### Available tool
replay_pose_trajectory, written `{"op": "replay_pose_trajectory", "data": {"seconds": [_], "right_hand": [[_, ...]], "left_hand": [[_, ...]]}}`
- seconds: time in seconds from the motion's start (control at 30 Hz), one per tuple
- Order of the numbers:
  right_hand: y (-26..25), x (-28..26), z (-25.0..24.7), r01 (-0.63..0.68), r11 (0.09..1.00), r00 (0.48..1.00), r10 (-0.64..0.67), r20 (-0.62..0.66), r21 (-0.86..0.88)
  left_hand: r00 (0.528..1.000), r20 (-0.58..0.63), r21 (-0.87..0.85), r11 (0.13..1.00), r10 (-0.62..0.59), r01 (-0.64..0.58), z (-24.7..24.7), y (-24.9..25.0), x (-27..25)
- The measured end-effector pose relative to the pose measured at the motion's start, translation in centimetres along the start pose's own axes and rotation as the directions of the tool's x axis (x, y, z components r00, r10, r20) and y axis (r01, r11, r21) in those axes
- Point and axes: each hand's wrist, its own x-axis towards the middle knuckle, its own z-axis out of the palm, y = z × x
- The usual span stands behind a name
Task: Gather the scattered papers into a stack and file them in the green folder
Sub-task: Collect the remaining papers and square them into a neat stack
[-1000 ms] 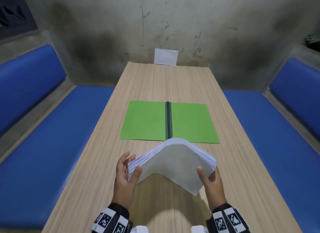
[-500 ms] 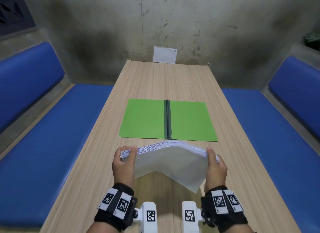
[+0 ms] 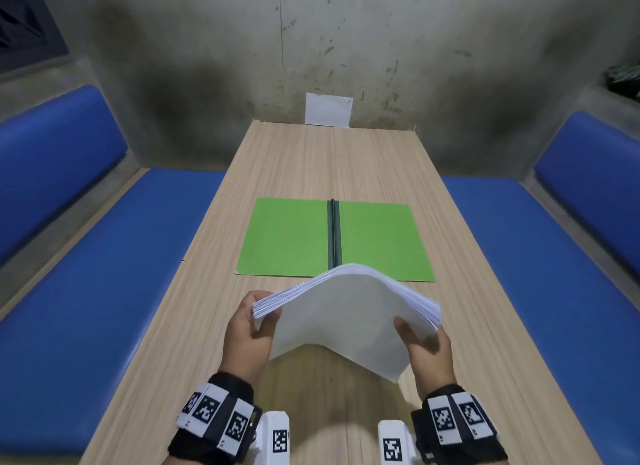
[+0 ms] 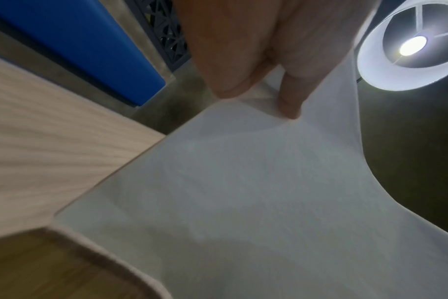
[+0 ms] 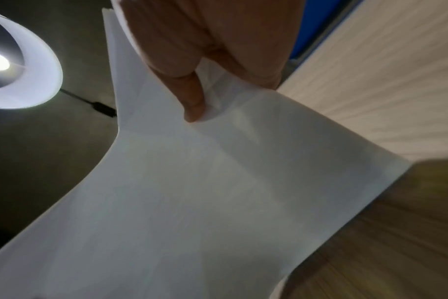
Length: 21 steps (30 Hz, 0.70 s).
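A thick stack of white papers (image 3: pixel 346 312) is held above the wooden table (image 3: pixel 329 167), bowed upward in the middle. My left hand (image 3: pixel 247 329) grips its left edge and my right hand (image 3: pixel 424 343) grips its right edge. From below, the left wrist view shows the papers (image 4: pixel 243 192) with my thumb (image 4: pixel 289 97) pressed on them; the right wrist view shows the papers (image 5: pixel 205 192) under my right thumb (image 5: pixel 192 101). The green folder (image 3: pixel 287 238) lies open and flat just beyond the stack, its dark spine (image 3: pixel 334 236) running down the middle.
Blue padded benches (image 3: pixel 104 274) (image 3: pixel 540 257) run along both sides of the table. A small white sheet (image 3: pixel 328 109) leans against the grey wall at the table's far end. A lit lamp (image 4: pixel 412 45) hangs overhead.
The stack dipped toward the table with both hands turned over its edges, then rose again. It now bows higher, with thumbs on its near face.
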Motion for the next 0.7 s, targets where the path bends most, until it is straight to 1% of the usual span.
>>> {"op": "replay_pose_trajectory", "data": {"seconds": [0.07,0.13,0.2,0.27,0.33,0.4,0.5,0.57,0.63,0.7], "right_hand": [[-0.8,-0.2,-0.2,0.033,0.999,0.999,-0.034,0.015,0.022],[-0.9,-0.6,-0.6,0.072,0.997,0.997,-0.072,0.037,0.008],[-0.1,-1.0,-0.7,0.07,0.996,0.997,-0.068,0.04,-0.055],[1.8,-1.2,-1.1,0.002,0.996,0.999,0.001,0.04,-0.087],[3.6,-1.1,-1.4,-0.063,0.99,0.996,0.071,0.058,-0.124],[4.6,-0.8,-1.7,-0.088,0.984,0.993,0.099,0.059,-0.156],[4.8,-0.4,-1.9,-0.092,0.983,0.994,0.101,0.048,-0.161],[4.2,-0.3,-1.7,-0.063,0.978,0.996,0.074,0.047,-0.2],[2.9,-0.3,-1.6,-0.012,0.971,0.998,0.026,0.056,-0.238],[0.4,-0.5,-1.4,0.064,0.971,0.991,-0.034,0.131,-0.23]], "left_hand": [[0.998,-0.025,-0.024,0.998,0.05,-0.051,-0.3,1.0,-0.3],[0.998,-0.052,-0.079,0.996,0.047,-0.051,-0.6,1.3,-0.9],[0.999,-0.054,-0.09,0.996,-0.002,-0.003,-0.9,0.7,-1.6],[0.995,-0.048,-0.098,0.992,-0.084,0.079,-1.0,-0.4,-2.3],[0.983,-0.049,-0.132,0.976,-0.18,0.172,-1.1,-1.5,-2.8],[0.969,-0.046,-0.134,0.963,-0.241,0.233,-1.2,-1.9,-2.9],[0.963,-0.039,-0.142,0.956,-0.266,0.258,-1.5,-1.7,-2.8],[0.964,-0.038,-0.138,0.957,-0.264,0.256,-1.9,-1.4,-2.5],[0.969,-0.048,-0.076,0.969,-0.241,0.237,-2.5,-1.3,-2.1],[0.973,-0.124,0.118,0.97,-0.197,0.211,-3.3,-1.1,-1.4]]}}
